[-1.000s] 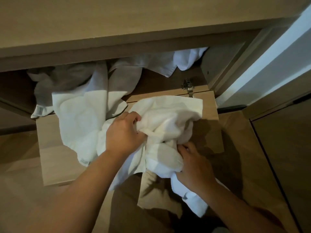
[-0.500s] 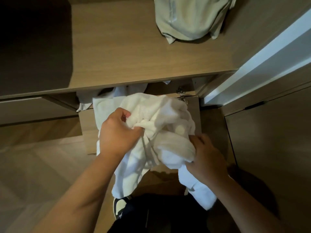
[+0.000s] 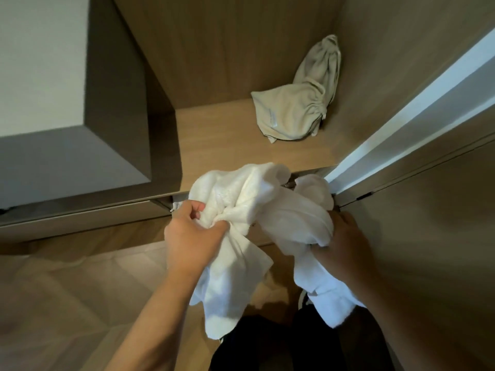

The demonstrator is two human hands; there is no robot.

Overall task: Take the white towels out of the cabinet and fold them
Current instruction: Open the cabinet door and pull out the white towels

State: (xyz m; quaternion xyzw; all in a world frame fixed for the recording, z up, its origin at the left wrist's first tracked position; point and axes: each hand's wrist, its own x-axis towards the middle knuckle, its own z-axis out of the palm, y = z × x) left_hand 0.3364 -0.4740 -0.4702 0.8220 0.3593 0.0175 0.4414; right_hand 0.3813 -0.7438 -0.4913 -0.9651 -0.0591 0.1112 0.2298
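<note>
Change: we had lifted the towels [image 3: 257, 210] clear of the low cabinet since a second earlier, up before the shelf [image 3: 219, 145]; removal judged done for this bundle, folding not begun.
Grip: left hand [image 3: 192, 236] bunched a wad; right hand [image 3: 345, 242] clutched the other side; ends hung loose.
Containers: shelf held one beige drawstring bag [image 3: 297, 103]. Cabinet interior hidden; contents unknown.

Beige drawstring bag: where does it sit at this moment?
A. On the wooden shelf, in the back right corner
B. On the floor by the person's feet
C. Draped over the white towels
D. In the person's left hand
A: the beige drawstring bag lies on the wooden shelf, leaning into its back right corner, apart from both hands.
</note>
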